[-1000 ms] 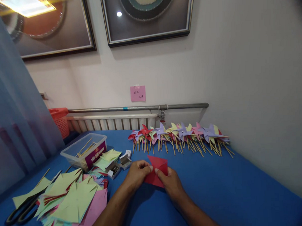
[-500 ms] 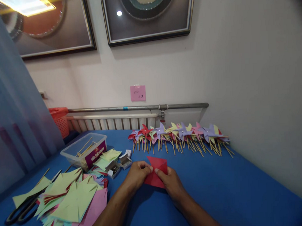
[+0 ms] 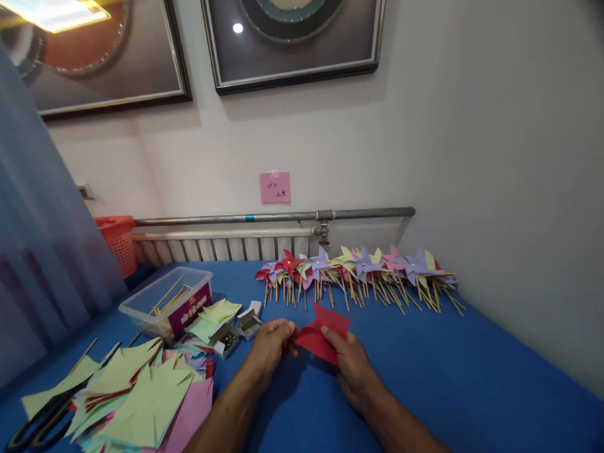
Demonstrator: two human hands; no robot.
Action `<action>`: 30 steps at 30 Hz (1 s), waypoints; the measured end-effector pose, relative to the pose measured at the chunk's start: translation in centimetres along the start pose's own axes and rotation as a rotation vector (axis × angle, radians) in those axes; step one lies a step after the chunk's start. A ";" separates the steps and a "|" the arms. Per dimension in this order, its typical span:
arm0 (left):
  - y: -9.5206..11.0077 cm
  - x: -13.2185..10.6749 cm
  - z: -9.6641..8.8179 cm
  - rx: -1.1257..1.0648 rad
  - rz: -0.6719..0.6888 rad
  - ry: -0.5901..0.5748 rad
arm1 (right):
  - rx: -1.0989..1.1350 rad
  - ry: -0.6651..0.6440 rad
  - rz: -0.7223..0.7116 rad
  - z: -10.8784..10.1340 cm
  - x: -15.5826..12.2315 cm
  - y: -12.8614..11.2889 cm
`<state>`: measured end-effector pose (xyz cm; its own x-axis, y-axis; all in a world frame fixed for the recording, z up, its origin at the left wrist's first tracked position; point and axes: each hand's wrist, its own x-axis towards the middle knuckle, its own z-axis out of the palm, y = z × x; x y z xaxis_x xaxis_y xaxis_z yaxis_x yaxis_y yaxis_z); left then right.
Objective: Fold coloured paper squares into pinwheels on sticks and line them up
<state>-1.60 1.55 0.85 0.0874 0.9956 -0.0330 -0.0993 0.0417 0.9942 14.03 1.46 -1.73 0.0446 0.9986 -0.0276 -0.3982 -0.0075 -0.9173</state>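
Note:
A red cut paper square [image 3: 323, 334] is held just above the blue table [image 3: 468, 373] between both hands. My left hand [image 3: 270, 343] pinches its left edge with curled fingers. My right hand [image 3: 352, 362] grips its lower right side, thumb on top. Behind the paper, a row of finished paper pinwheels on wooden sticks [image 3: 357, 272] lies along the wall.
At the left lie a heap of cut green, pink and red paper squares [image 3: 139, 400] and black scissors [image 3: 37, 422]. A clear plastic box with wooden sticks [image 3: 168, 302] and small open boxes of pins [image 3: 236, 331] stand beside them. An orange basket [image 3: 117, 241] sits by the radiator.
Both hands have lifted and shifted the red paper slightly right and farther from me; its corners have turned. The view has dipped a little.

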 end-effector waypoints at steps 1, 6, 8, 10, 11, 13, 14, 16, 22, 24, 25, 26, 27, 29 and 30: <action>-0.1 0.1 0.0 -0.005 -0.015 -0.005 | 0.053 0.012 0.023 0.1 -0.1 -0.3; -0.6 0.3 0.6 0.125 0.009 0.056 | 0.169 0.115 0.146 0.3 -0.2 -0.9; -0.5 0.1 0.7 0.195 0.103 0.122 | 0.161 0.136 0.164 0.3 -0.2 -0.8; -0.3 -0.2 0.8 0.313 0.230 0.167 | 0.118 0.119 0.162 0.2 -0.2 -0.6; -0.1 -0.4 0.8 0.388 0.301 0.175 | 0.089 0.100 0.154 0.2 -0.2 -0.5; 0.2 -0.8 0.8 0.516 0.451 0.167 | 0.037 0.064 0.135 0.1 -0.2 -0.2; 0.4 -1.0 0.7 0.560 0.522 0.158 | 0.021 0.057 0.131 0.1 -0.2 -0.1; 0.5 -1.2 0.6 0.621 0.619 0.130 | 0.006 0.057 0.140 0.0 -0.2 0.0; 0.6 -1.5 0.3 0.758 0.755 0.022 | -0.013 0.050 0.180 0.1 -0.4 -0.4; 0.5 -1.5 0.3 0.801 0.777 -0.007 | -0.016 0.053 0.182 0.1 -0.3 -0.3; 0.5 -1.6 0.4 0.826 0.781 -0.017 | -0.021 0.053 0.181 0.1 -0.3 -0.2; 0.5 -1.6 0.4 0.853 0.787 -0.024 | -0.030 0.055 0.179 0.0 -0.2 0.0; 0.5 -1.7 0.5 0.879 0.794 -0.027 | -0.043 0.058 0.172 0.0 -0.1 0.2; 0.6 -1.8 0.6 0.920 0.811 -0.025 | -0.079 0.071 0.142 -0.2 0.3 0.6; 0.6 -1.8 0.7 0.934 0.818 -0.021 | -0.105 0.077 0.115 -0.3 0.5 0.8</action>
<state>-1.15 -0.29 1.58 0.3488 0.6994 0.6238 0.6108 -0.6745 0.4147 14.06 1.93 -2.58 0.0759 0.9840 -0.1612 -0.3067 -0.1307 -0.9428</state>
